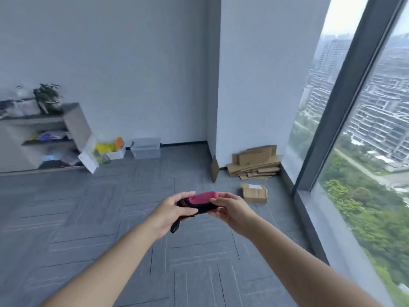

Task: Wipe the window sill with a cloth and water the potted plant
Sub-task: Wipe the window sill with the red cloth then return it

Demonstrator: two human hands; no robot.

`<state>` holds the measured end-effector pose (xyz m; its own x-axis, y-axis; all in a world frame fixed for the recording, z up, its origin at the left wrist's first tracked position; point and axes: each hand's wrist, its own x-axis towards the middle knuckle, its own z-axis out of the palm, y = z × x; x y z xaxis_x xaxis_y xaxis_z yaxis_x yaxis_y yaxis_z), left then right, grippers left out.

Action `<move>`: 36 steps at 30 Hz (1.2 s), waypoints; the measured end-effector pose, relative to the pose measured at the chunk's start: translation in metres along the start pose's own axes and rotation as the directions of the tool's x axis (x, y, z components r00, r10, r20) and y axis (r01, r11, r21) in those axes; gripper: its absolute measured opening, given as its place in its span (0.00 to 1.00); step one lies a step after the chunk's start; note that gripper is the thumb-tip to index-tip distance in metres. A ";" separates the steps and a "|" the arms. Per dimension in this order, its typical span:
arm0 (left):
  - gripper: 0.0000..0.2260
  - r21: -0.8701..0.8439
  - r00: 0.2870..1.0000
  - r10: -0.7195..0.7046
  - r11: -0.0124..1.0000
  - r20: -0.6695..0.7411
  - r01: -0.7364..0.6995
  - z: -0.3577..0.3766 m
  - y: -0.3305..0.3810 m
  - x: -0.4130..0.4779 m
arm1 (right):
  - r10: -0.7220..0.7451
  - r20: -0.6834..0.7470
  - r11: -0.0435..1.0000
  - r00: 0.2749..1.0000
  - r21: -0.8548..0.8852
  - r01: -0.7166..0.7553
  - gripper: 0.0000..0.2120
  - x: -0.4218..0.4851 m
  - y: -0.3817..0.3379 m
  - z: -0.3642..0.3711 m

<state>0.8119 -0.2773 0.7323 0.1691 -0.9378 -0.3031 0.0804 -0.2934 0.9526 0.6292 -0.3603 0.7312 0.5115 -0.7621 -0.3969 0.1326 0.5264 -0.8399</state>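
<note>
Folded pink-and-black cloth held level, long axis left to right. Left hand and right hand pinch its ends with their fingers. Window sill lies rightward, nearer the right hand.

Grey carpet-tile floor with flattened cardboard stack, 1 small box, clear bins

Soft daylight floods in through the window at 3 o'clock, leaving the wall evenly bright; the shelf at 9 o'clock smears with blur, and wide-angle distortion bends the window frame.
</note>
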 end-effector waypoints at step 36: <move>0.15 -0.190 0.720 0.063 0.945 -0.691 -0.265 -0.667 0.257 0.667 | 0.230 0.513 0.964 0.827 -0.235 -0.123 0.14 0.942 -0.260 0.535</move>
<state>1.6003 -0.8551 0.7577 0.8056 -0.5657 -0.1758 0.2175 0.0066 0.9760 1.5313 -1.0137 0.7739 0.8891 -0.3157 -0.3313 -0.1341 0.5124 -0.8482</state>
